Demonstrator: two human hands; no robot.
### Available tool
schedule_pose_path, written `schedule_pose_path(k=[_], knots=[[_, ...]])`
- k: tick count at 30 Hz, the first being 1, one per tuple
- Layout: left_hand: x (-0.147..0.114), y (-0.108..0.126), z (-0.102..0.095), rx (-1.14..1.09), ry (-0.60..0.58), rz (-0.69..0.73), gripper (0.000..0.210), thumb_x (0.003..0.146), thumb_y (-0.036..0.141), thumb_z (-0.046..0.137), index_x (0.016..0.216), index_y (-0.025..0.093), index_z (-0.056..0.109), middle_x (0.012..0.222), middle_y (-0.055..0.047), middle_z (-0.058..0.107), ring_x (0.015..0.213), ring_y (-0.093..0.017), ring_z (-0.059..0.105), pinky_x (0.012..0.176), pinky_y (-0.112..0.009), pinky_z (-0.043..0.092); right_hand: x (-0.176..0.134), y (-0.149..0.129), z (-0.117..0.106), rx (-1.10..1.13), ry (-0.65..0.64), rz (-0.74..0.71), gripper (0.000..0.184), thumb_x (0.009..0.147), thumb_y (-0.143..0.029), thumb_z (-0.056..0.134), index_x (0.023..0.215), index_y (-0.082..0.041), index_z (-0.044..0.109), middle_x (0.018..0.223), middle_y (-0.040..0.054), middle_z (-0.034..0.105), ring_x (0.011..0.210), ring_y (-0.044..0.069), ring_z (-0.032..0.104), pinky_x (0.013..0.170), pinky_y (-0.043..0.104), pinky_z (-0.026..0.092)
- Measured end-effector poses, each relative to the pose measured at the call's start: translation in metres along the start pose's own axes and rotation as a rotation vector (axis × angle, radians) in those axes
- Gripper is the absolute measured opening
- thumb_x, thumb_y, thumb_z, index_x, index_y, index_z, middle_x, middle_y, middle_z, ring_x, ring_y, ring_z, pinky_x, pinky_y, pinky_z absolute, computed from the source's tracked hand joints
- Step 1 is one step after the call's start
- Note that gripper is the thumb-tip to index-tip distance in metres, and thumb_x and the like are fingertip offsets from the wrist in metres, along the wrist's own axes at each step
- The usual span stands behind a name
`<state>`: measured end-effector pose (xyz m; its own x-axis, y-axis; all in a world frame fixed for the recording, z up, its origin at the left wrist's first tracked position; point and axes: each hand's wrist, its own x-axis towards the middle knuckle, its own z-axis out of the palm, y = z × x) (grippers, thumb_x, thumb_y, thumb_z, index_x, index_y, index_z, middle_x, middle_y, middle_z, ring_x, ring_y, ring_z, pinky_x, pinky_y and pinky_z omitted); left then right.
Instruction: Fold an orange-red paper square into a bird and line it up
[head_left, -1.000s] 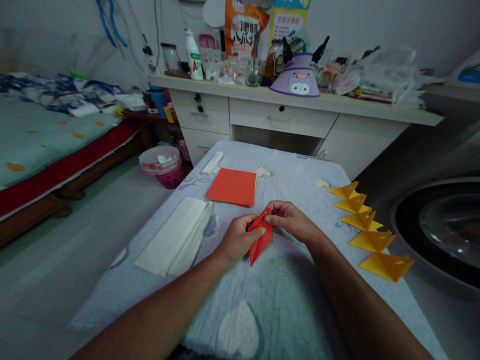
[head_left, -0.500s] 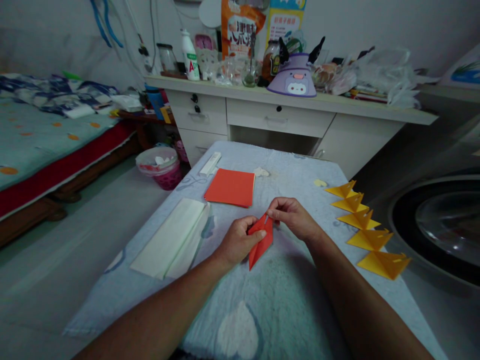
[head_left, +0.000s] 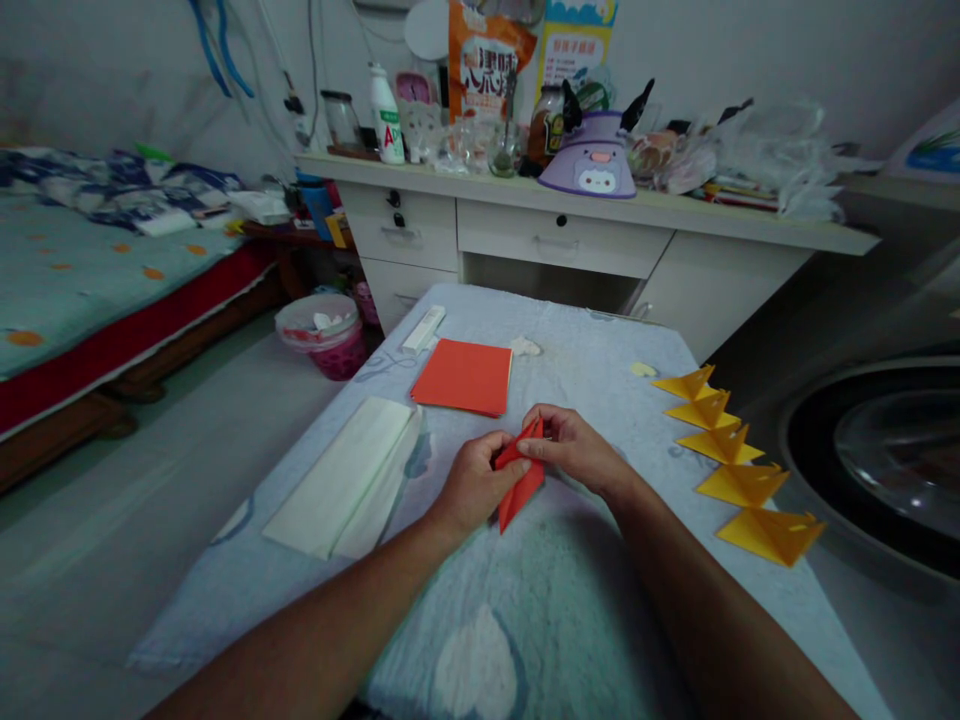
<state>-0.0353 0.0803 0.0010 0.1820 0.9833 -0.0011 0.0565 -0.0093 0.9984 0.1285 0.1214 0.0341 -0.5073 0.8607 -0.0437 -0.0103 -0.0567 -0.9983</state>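
A folded red origami paper (head_left: 523, 497) is held over the middle of the cloth-covered table (head_left: 592, 600), its narrow point toward me. My left hand (head_left: 476, 482) grips its left side, thumb lying across the front. My right hand (head_left: 566, 447) pinches the upper part, its thumb close to the left thumb. The fingers behind the paper are hidden. Just beyond my hands lies a stack of square red paper (head_left: 463, 376). Several folded yellow paper pieces (head_left: 744, 484) stand in a row along the table's right side.
Left of my hands lies a folded pale sheet (head_left: 341, 480). A small white box (head_left: 424, 330) sits at the far left of the table. Behind stands a cluttered white desk (head_left: 510, 230); a washing machine (head_left: 885, 450) is at the right, a pink bin (head_left: 334, 350) on the floor at left.
My right hand has slid down from the paper's top tip, and its thumb now presses on the front beside my left thumb. The left hand keeps its hold.
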Motion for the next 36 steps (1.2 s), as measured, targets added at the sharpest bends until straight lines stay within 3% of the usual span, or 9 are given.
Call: schedule_pose_path(k=[8, 18, 21, 24, 29, 34, 36], knots=[[-0.001, 0.003, 0.000, 0.110, -0.001, 0.008, 0.016, 0.079, 0.030, 0.061, 0.072, 0.015, 0.060, 0.063, 0.004, 0.049, 0.059, -0.010, 0.045, 0.055, -0.021, 0.036, 0.000, -0.002, 0.000, -0.042, 0.058, -0.024, 0.032, 0.068, -0.042, 0.080, 0.069, -0.017, 0.060, 0.059, -0.0058, 0.053, 0.053, 0.008, 0.043, 0.053, 0.022, 0.033], [-0.003, 0.004, 0.003, 0.107, -0.035, -0.010, 0.019, 0.078, 0.031, 0.062, 0.067, 0.016, 0.057, 0.061, 0.005, 0.048, 0.057, -0.010, 0.043, 0.052, -0.020, 0.032, 0.001, -0.003, -0.011, -0.066, 0.173, -0.050, 0.033, 0.078, -0.044, 0.069, 0.061, -0.017, 0.061, 0.052, -0.0040, 0.050, 0.048, 0.008, 0.040, 0.049, 0.024, 0.032], [-0.002, 0.000, 0.003, 0.052, -0.033, -0.028, 0.019, 0.078, 0.033, 0.063, 0.071, 0.015, 0.060, 0.063, 0.004, 0.050, 0.057, -0.010, 0.045, 0.052, -0.021, 0.033, 0.000, -0.005, -0.013, 0.001, 0.229, -0.043, 0.041, 0.085, -0.056, 0.057, 0.075, -0.016, 0.066, 0.066, 0.0013, 0.059, 0.055, 0.011, 0.049, 0.048, 0.024, 0.037], [0.000, -0.003, 0.002, -0.058, 0.001, -0.048, 0.020, 0.078, 0.034, 0.064, 0.079, 0.014, 0.063, 0.067, 0.003, 0.056, 0.059, -0.011, 0.049, 0.055, -0.021, 0.037, -0.001, -0.006, -0.012, 0.035, 0.170, 0.002, 0.043, 0.084, -0.060, 0.057, 0.091, -0.018, 0.065, 0.078, 0.0025, 0.061, 0.063, 0.013, 0.054, 0.046, 0.022, 0.040], [0.003, -0.002, 0.002, -0.160, 0.033, -0.019, 0.018, 0.078, 0.030, 0.065, 0.086, 0.014, 0.064, 0.078, 0.000, 0.063, 0.070, -0.013, 0.057, 0.065, -0.023, 0.043, -0.001, 0.001, -0.007, -0.057, -0.076, 0.096, 0.035, 0.074, -0.045, 0.075, 0.087, -0.016, 0.062, 0.069, -0.0038, 0.055, 0.051, 0.006, 0.044, 0.044, 0.018, 0.036], [0.003, 0.002, 0.000, -0.281, -0.007, -0.011, 0.037, 0.076, 0.025, 0.065, 0.109, 0.017, 0.052, 0.087, -0.001, 0.066, 0.075, -0.014, 0.063, 0.070, -0.026, 0.047, 0.000, 0.004, -0.010, -0.062, -0.040, 0.129, 0.036, 0.072, -0.045, 0.076, 0.083, -0.016, 0.058, 0.064, -0.0061, 0.054, 0.047, 0.005, 0.043, 0.043, 0.018, 0.036], [0.002, 0.002, 0.000, -0.207, 0.001, -0.005, 0.043, 0.078, 0.023, 0.061, 0.118, 0.019, 0.044, 0.082, 0.001, 0.064, 0.069, -0.014, 0.062, 0.065, -0.025, 0.046, 0.000, 0.007, -0.012, -0.091, -0.004, 0.141, 0.037, 0.071, -0.043, 0.077, 0.087, -0.018, 0.054, 0.062, -0.0079, 0.053, 0.045, 0.005, 0.041, 0.042, 0.018, 0.032]])
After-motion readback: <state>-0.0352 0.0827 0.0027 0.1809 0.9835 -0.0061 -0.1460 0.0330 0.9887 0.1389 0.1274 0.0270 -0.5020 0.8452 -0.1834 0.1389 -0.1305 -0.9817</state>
